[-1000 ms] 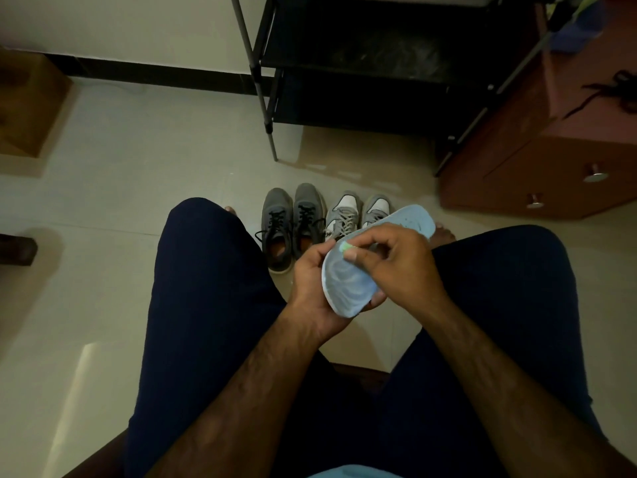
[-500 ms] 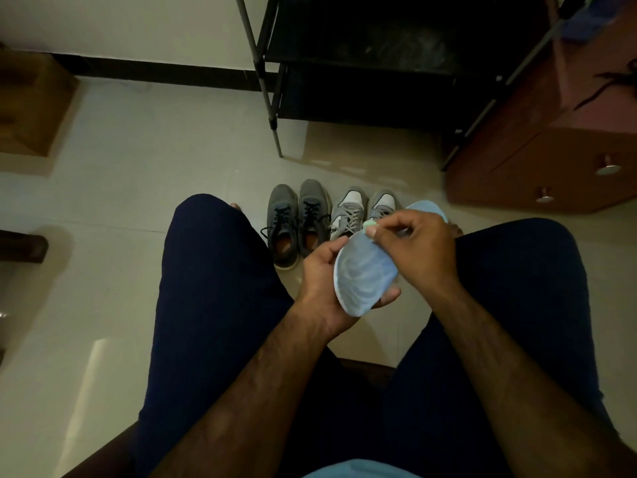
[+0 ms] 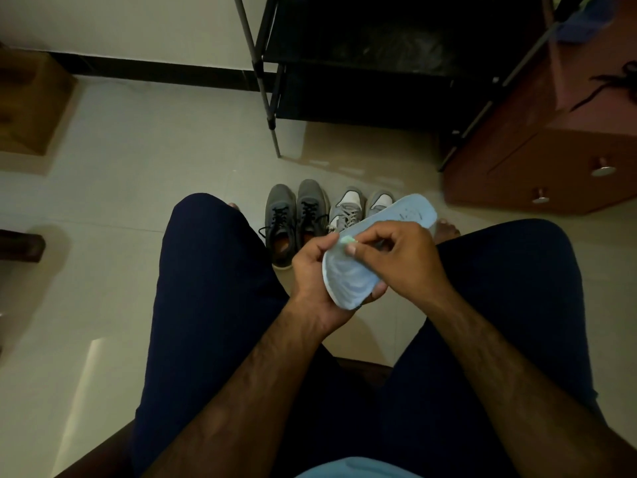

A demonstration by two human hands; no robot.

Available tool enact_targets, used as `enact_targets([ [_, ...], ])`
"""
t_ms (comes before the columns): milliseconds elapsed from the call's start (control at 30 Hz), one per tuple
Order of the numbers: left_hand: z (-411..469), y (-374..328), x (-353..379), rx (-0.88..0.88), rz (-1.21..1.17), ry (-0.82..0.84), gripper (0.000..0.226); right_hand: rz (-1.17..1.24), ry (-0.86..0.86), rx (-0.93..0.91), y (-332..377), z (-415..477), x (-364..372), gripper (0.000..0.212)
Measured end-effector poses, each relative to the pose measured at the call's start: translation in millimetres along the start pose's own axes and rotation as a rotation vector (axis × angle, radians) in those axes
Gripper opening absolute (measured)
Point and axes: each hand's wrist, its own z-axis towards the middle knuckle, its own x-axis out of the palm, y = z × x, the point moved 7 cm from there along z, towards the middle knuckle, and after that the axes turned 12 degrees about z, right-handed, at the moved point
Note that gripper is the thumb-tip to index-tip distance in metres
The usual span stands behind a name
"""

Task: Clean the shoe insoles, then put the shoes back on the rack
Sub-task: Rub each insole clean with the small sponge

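Light-blue insole [image 3: 348, 279] is held above the gap between the knees, long axis running near-left to far-right. The near end is cupped in the left hand [image 3: 312, 270], fingers curled under it. The far end juts free past the right hand [image 3: 396, 257], above the light-grey sneakers [image 3: 355, 210]. Right hand lies across the insole's middle, pinching a small pale-green scrap [image 3: 345, 240] (cloth or wipe, can't tell) at its left edge. Next stroke likely follows that axis toward the free end. Dark-grey shoes [image 3: 296, 219] sit left of the sneakers, short of the black rack [image 3: 362, 63].
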Motion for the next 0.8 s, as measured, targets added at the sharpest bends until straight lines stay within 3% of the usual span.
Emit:
enact_targets([
  [100,2,-1,-4,0.015,0.034,-0.047,0.059,-0.061,-0.159,0.012,-6,10,-20,0.011],
  [267,-2,-2,-3,0.015,-0.008,-0.035,0.055,-0.069,0.041,-0.082,9,-7,8,0.016],
  [433,-1,-1,-6,0.024,0.037,-0.073,0.052,-0.272,-0.152,-0.037,3,10,-23,0.022],
  [567,-4,-4,-6,0.032,0.000,-0.071,0.050,-0.194,0.044,-0.101,8,-2,1,0.018],
  [733,-1,-4,-7,0.047,0.006,-0.066,0.071,-0.258,-0.135,-0.022,3,8,-24,0.021],
  [800,-3,-5,-5,0.052,-0.027,-0.032,0.067,-0.215,-0.037,-0.061,5,5,-13,0.021],
])
